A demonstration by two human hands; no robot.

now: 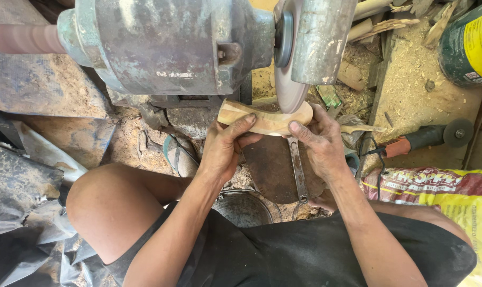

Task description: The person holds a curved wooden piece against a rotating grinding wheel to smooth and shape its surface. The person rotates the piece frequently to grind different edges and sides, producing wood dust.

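A pale carved wooden piece (265, 117), long and slightly hollowed, is held up against the edge of a grey grinding disc (289, 87) on a worn green bench grinder (166, 42). My left hand (223, 149) grips the piece's left part from below, thumb on top. My right hand (318, 141) holds its right end, thumb pressed near the disc. Both hands are dusty. A metal guard (323, 40) covers the disc's right side.
A wrench (298, 170) lies on a dark board under the hands, with a metal bucket (246, 208) below. An angle grinder (429, 137) rests at right on sawdust. A yellow sack (453, 194), a green-yellow can (469, 45) and a sandal (178, 154) lie around.
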